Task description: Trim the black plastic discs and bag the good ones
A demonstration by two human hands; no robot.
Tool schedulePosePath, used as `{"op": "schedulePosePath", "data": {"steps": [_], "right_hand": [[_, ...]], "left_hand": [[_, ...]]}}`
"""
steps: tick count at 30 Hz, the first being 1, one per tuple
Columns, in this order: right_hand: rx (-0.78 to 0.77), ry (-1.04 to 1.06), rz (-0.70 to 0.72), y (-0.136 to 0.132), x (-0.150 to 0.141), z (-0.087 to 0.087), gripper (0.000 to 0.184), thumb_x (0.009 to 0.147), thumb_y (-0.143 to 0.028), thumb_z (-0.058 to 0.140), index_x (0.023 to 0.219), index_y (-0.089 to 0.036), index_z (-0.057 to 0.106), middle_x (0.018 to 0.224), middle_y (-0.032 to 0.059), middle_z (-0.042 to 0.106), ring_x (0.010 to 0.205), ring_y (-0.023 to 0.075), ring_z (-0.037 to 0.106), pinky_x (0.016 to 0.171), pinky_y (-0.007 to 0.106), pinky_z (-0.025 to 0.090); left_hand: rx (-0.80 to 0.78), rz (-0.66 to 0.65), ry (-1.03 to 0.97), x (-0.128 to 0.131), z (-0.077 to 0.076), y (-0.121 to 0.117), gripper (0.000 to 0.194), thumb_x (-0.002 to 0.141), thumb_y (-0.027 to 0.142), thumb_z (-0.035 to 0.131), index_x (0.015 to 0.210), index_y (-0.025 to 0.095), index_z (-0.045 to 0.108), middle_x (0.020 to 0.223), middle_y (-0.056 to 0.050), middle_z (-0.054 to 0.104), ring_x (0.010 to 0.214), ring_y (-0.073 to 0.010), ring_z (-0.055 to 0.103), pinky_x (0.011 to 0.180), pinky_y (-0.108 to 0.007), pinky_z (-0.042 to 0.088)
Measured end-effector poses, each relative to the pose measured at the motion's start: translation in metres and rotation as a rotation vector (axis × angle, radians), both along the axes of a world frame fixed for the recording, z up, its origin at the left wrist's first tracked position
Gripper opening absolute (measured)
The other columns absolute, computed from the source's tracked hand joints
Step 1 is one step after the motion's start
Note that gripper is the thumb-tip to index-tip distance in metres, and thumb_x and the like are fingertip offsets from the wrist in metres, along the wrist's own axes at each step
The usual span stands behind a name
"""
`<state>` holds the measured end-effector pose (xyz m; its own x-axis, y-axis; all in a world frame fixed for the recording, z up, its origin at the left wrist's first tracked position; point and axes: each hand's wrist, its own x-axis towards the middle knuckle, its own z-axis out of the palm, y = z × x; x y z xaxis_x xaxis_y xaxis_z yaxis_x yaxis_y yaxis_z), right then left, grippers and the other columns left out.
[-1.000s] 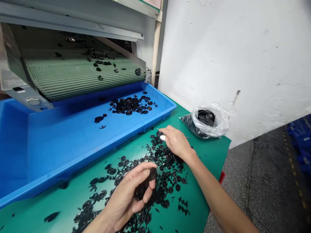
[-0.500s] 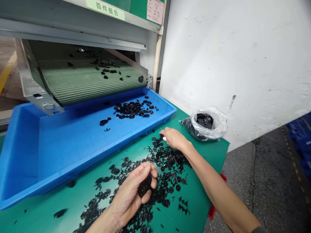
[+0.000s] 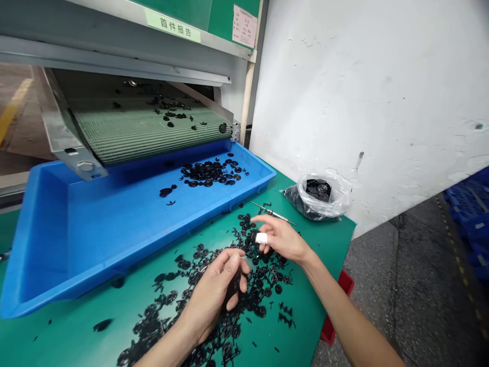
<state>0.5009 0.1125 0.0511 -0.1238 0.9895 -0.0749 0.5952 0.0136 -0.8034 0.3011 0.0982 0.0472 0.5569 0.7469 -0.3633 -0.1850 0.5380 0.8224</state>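
My left hand (image 3: pixel 217 288) is curled around black round plastic parts (image 3: pixel 232 288), its fingers covering most of them. To its right, my right hand (image 3: pixel 280 238) hovers over the pile with its fingers loosely apart. A white wrap (image 3: pixel 261 238) circles one of its fingers, and a dark shape shows at that fingertip; whether it is held is unclear. Beneath both hands spreads a heap of small black plastic wheels and stick-like bits (image 3: pixel 263 285). Just beyond the right hand, a thin pointed metal tool (image 3: pixel 274 212) lies on the green table (image 3: pixel 301 326).
A blue tray (image 3: pixel 114 229) with black discs (image 3: pixel 208 172) stands behind the pile. Above it ends a green conveyor belt (image 3: pixel 153 137) carrying scattered black parts. At the right stands a clear plastic bag (image 3: pixel 336 201) of black parts, near a white wall panel (image 3: pixel 362 102).
My right hand has drawn back toward me from the thin tool, which now lies in plain sight on the table. My left hand stays curled around the black parts.
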Motion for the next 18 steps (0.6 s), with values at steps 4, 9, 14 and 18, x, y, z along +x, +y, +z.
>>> {"op": "schedulePosePath", "data": {"steps": [4, 9, 14, 18], "right_hand": [[-0.033, 0.255, -0.052, -0.033, -0.027, -0.014, 0.034, 0.091, -0.024, 0.039, 0.112, -0.013, 0.063, 0.075, 0.0042, 0.069, 0.063, 0.0143, 0.068, 0.058, 0.026, 0.056], [-0.017, 0.37, -0.141, -0.056, -0.038, -0.005, 0.038, 0.086, -0.013, 0.041, 0.113, -0.019, 0.067, 0.077, 0.0015, 0.07, 0.06, 0.0116, 0.066, 0.058, 0.024, 0.054], [0.036, 0.283, -0.232, -0.066, -0.041, 0.006, 0.025, 0.082, -0.017, 0.056, 0.1, -0.023, 0.074, 0.07, -0.0015, 0.066, 0.056, 0.0104, 0.057, 0.051, 0.021, 0.045], [-0.07, 0.651, -0.285, -0.064, -0.046, -0.004, 0.012, 0.071, -0.028, 0.073, 0.078, -0.018, 0.075, 0.069, -0.0003, 0.065, 0.061, 0.0122, 0.059, 0.056, 0.024, 0.049]], "left_hand": [[0.102, -0.055, 0.065, 0.001, -0.001, -0.002, 0.025, 0.088, 0.045, 0.061, 0.091, 0.021, 0.058, 0.072, 0.002, 0.06, 0.053, -0.0089, 0.047, 0.034, -0.012, 0.031], [0.243, -0.077, 0.195, 0.002, -0.002, -0.004, 0.026, 0.09, 0.045, 0.057, 0.081, 0.021, 0.054, 0.065, 0.002, 0.059, 0.049, -0.011, 0.046, 0.035, -0.016, 0.03], [0.588, -0.046, 0.35, -0.003, -0.003, -0.012, 0.013, 0.09, 0.032, 0.059, 0.081, 0.024, 0.062, 0.067, 0.002, 0.061, 0.06, -0.0146, 0.05, 0.057, -0.023, 0.038], [0.806, -0.085, 0.4, -0.009, -0.009, -0.015, 0.01, 0.089, 0.023, 0.059, 0.088, 0.027, 0.068, 0.077, 0.001, 0.061, 0.064, -0.0158, 0.048, 0.063, -0.026, 0.033]]}}
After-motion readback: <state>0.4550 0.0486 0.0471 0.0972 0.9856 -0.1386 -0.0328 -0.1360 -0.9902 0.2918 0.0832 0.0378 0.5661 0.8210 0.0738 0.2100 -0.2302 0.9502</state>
